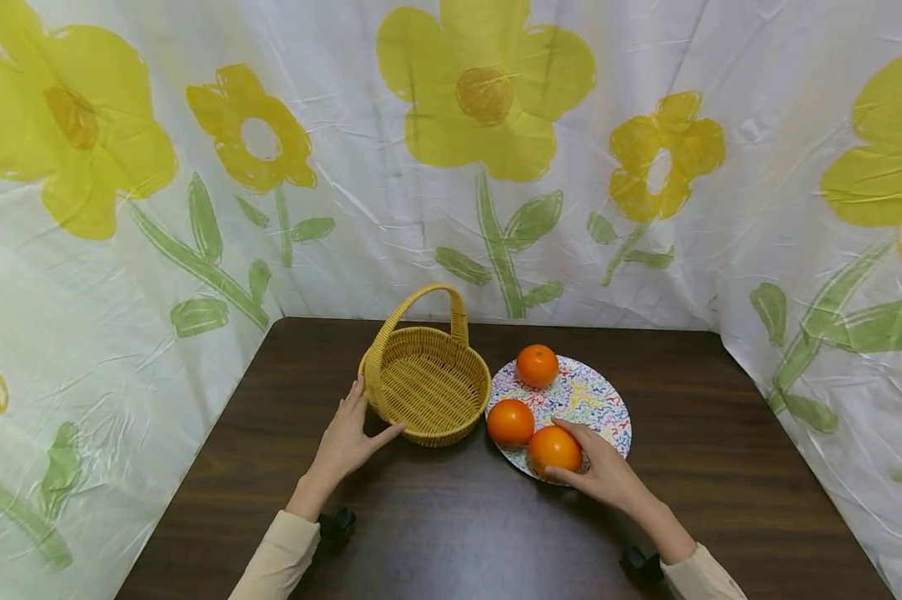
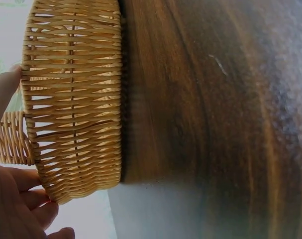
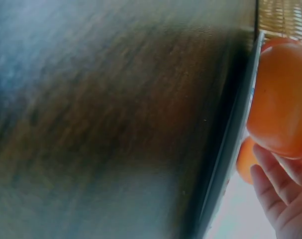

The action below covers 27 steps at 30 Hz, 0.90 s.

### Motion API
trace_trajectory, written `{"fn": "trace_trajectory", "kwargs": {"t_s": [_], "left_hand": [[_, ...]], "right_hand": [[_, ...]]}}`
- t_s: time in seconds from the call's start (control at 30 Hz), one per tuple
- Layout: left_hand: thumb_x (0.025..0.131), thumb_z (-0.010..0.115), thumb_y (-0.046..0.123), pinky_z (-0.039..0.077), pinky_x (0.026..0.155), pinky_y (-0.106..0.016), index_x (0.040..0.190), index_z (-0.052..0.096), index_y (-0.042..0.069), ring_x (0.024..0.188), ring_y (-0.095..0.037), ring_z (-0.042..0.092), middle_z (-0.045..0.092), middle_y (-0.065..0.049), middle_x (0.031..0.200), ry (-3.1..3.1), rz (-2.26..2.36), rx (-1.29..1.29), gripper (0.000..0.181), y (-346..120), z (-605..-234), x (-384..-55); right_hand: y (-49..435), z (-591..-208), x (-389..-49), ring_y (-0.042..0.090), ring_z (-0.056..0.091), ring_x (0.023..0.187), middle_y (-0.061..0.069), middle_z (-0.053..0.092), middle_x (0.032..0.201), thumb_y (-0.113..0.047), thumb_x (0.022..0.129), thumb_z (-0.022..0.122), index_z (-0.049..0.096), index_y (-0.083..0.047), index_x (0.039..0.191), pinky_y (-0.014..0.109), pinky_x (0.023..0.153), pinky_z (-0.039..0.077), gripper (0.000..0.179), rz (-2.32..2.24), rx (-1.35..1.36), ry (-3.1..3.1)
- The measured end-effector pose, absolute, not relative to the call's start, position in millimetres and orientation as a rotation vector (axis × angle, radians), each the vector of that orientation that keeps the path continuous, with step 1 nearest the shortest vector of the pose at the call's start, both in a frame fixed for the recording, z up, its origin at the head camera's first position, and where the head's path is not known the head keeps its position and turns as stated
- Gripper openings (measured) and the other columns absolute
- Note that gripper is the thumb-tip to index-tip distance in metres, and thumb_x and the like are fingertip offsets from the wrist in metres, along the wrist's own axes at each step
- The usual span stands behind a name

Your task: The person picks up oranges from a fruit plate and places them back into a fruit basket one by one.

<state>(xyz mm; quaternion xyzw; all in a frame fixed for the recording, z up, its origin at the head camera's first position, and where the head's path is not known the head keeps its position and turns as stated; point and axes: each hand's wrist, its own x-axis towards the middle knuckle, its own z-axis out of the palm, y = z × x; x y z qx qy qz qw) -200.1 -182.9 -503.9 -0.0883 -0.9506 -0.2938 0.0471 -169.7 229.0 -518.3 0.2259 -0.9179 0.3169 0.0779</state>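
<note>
A yellow wicker basket (image 1: 430,383) with a tall arched handle stands upright at the table's middle, nothing inside it. My left hand (image 1: 343,442) touches its near left side, thumb and fingers spread apart; in the left wrist view the fingertips lie along the woven rim. To the right, a plate (image 1: 589,392) with a multicoloured squiggle pattern carries three oranges. My right hand (image 1: 597,467) holds the nearest orange (image 1: 554,451) between thumb and fingers, at the plate's front edge. Another orange (image 1: 510,422) sits just left of it, and the third orange (image 1: 537,366) lies farther back.
The dark wooden table (image 1: 481,533) reaches back to a white curtain (image 1: 361,250) printed with yellow flowers, which also hangs along both sides. The plate's left edge is close beside the basket.
</note>
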Motion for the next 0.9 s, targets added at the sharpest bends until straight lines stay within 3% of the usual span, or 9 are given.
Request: {"fn": "trace_trajectory", "kwargs": {"t_s": [0.57, 0.9], "left_hand": [[0.078, 0.052, 0.07, 0.019, 0.11, -0.053, 0.149, 0.02, 0.021, 0.142, -0.03, 0.01, 0.006, -0.011, 0.156, -2.919, -0.903, -0.285, 0.092, -184.1, -501.5, -200.1], [0.078, 0.051, 0.071, 0.026, 0.103, -0.061, 0.15, 0.018, 0.02, 0.138, -0.041, 0.017, 0.006, -0.012, 0.156, -2.945, -0.896, -0.247, 0.095, -183.3, -499.9, -199.0]], "right_hand": [[230.1, -504.3, -179.1, 0.017, 0.056, 0.103, 0.001, 0.058, 0.121, -0.046, 0.075, 0.074, 0.05, -0.014, 0.131, 0.041, 0.082, 0.051, 0.07, 0.935, 0.652, -2.72], [230.8, -488.9, -184.5, 0.018, 0.055, 0.105, 0.003, 0.055, 0.124, -0.046, 0.075, 0.073, 0.048, -0.015, 0.133, 0.04, 0.081, 0.052, 0.07, 0.992, 0.591, -2.717]]}}
